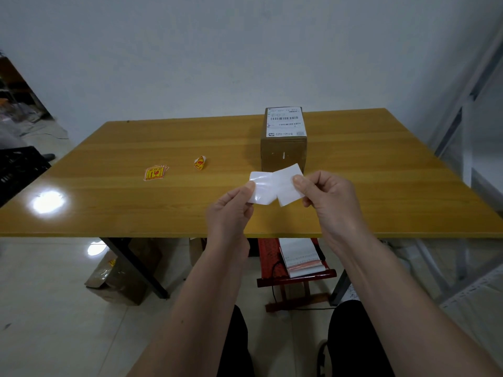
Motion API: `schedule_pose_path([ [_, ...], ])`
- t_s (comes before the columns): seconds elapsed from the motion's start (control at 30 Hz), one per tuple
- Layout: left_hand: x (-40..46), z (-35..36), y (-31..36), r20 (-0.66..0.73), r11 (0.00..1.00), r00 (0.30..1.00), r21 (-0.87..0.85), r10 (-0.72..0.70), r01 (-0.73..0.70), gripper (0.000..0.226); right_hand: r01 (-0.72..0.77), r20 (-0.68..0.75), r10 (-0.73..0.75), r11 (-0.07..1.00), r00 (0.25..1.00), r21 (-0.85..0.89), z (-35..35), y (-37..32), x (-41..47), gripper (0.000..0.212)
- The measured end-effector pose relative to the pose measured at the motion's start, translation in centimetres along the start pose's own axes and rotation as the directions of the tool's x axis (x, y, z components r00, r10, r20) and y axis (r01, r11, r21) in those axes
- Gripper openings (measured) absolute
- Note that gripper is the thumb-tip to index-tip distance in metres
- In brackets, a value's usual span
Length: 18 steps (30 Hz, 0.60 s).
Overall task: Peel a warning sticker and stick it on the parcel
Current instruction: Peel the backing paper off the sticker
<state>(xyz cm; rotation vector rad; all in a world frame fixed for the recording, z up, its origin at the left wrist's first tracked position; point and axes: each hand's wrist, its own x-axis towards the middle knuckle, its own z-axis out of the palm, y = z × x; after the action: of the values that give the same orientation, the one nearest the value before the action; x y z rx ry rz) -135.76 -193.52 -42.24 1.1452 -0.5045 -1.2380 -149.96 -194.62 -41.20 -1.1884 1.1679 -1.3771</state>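
Above the wooden table (109, 191), left hand (230, 210) and right hand (326, 197) each pinch white sticker paper (275, 187) before the parcel (284, 142).

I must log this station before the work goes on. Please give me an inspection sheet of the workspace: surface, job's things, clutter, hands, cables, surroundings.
Surface: wooden table, glossy, with a lamp glare at its left.
Job's things: cardboard parcel upright, shipping label on top; stack of warning stickers lying flat; white sticker sheet, two layers parting, printed side not visible.
Clutter: curled sticker piece on the table.
Hands: left hand and right hand each pinch one layer of the sheet.
Cables: black cord by the red stool.
Surroundings: red stool with papers and brown packages under the table; metal shelving at right.
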Motion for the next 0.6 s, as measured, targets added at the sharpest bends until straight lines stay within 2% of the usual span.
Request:
schedule_pose_path([
  [0.6, 0.68, 0.05, -0.14, -0.042, 0.996, 0.997, -0.074, -0.060, 0.057, 0.006, 0.004, -0.027, -0.002, 0.999, 1.000, 0.050, -0.34, -0.22, 0.18, 0.026],
])
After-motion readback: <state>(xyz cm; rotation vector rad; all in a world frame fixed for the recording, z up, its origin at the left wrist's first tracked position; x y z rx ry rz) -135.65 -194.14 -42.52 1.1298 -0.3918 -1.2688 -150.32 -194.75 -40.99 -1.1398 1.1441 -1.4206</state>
